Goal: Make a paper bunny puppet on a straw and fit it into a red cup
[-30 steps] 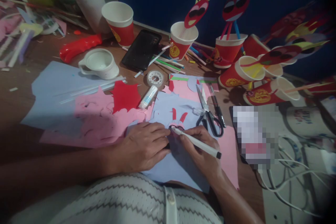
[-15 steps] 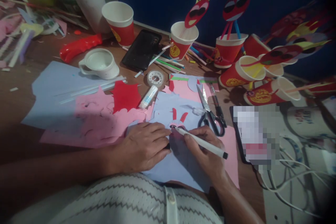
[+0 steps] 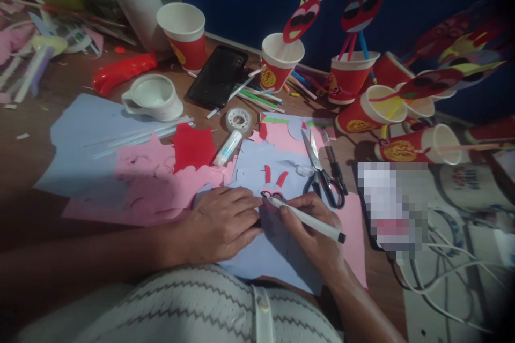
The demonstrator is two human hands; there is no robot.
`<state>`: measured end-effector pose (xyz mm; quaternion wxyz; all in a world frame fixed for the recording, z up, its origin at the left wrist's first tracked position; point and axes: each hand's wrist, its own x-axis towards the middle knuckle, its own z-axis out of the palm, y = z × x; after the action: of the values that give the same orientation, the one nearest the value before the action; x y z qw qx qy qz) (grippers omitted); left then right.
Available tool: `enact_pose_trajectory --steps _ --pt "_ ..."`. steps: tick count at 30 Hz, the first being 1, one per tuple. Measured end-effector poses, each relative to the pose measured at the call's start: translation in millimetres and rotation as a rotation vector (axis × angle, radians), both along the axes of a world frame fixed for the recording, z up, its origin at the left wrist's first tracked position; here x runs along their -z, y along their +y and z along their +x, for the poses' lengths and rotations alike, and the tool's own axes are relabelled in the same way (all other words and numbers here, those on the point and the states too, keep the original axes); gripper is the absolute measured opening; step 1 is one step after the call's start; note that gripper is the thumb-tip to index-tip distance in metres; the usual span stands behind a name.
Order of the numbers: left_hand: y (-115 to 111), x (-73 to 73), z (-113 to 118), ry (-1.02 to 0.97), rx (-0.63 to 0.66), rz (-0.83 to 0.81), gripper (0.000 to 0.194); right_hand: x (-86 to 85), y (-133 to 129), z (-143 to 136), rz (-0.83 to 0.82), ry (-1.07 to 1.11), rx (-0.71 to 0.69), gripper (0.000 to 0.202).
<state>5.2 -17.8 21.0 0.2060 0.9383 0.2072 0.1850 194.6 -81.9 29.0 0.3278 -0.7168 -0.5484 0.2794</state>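
Pen in the right hand has its tip at the small pink cutout, where dark curved lines already show, so the drawing seems partway along. The right hand grips the pen between thumb and fingers; the left hand lies palm down, fingers bent, beside the cutout. A black object shows by its fingers, but I cannot tell whether the hand is grasping it. The cutout lies on blue paper over the surface, just below two red strips, with scissors near the right hand
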Motion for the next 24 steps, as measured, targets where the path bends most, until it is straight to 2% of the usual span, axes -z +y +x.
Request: enact_pose_trajectory --steps 12,24 --pt "0.3 -1.1 -0.3 0.003 0.003 -0.023 0.019 2.3 0.4 -1.1 -0.002 0.043 0.036 0.015" --pt "0.3 -0.7 -0.5 -0.005 0.003 -0.020 0.020 -1.6 0.5 0.4 -0.020 0.012 -0.010 0.014"
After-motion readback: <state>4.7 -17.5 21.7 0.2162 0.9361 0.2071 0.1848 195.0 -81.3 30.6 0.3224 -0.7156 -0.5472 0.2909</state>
